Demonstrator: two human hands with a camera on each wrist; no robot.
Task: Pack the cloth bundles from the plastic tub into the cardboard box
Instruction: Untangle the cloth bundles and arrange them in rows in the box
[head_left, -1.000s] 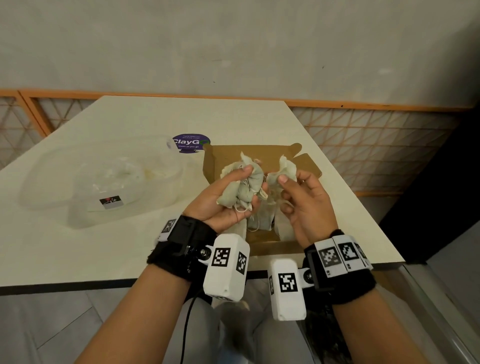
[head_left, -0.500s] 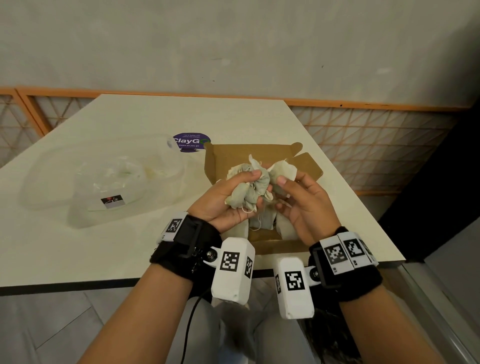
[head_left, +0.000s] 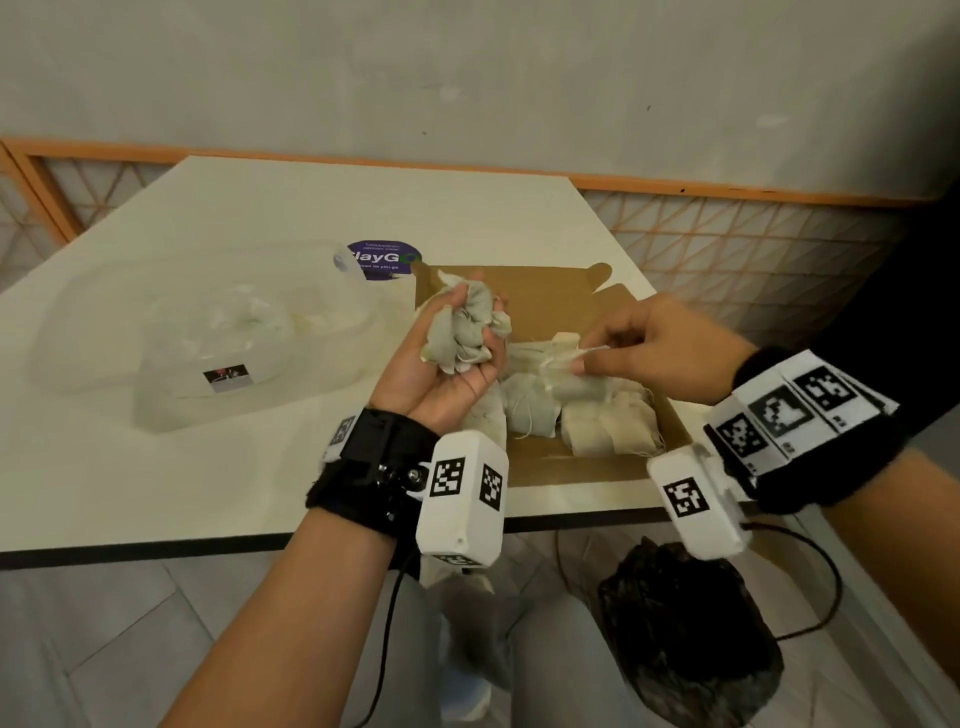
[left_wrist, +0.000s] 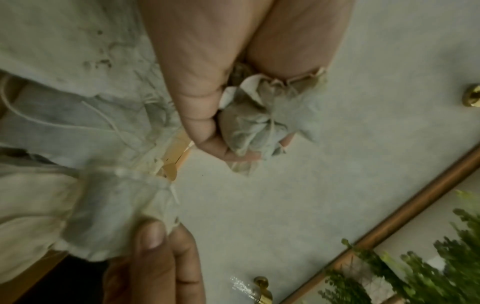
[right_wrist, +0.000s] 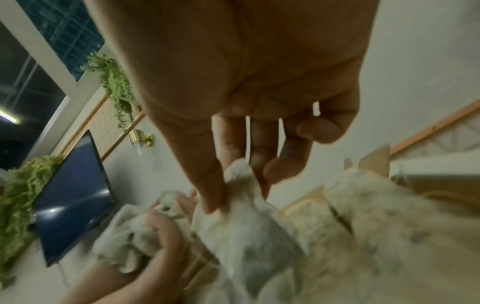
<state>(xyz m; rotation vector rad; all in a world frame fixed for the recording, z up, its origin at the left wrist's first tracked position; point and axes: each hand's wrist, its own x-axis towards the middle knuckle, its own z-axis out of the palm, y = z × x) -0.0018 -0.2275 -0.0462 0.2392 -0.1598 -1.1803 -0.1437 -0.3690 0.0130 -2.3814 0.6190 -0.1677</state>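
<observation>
My left hand (head_left: 457, 343) is palm up over the left edge of the cardboard box (head_left: 561, 462) and grips a clump of grey-green cloth bundles (head_left: 465, 332), also in the left wrist view as cloth bundles (left_wrist: 262, 121). My right hand (head_left: 623, 348) hovers over the box and pinches the tied top of one pale bundle (head_left: 571, 358) between thumb and forefinger; the right wrist view shows this pinched bundle (right_wrist: 244, 209) hanging below the fingers. Several more bundles (head_left: 597, 421) lie inside the box. The clear plastic tub (head_left: 208, 338) sits to the left with pale contents.
A purple round sticker (head_left: 384, 258) lies on the white table (head_left: 260, 467) behind the box. The table's front edge runs just below my wrists. A dark bag (head_left: 685, 639) and a cable lie on the floor. An orange lattice railing (head_left: 727, 228) stands behind the table.
My right hand has drawn away to the right from the left hand, taking one bundle by its top over the box. The left hand keeps its clump and has turned palm up.
</observation>
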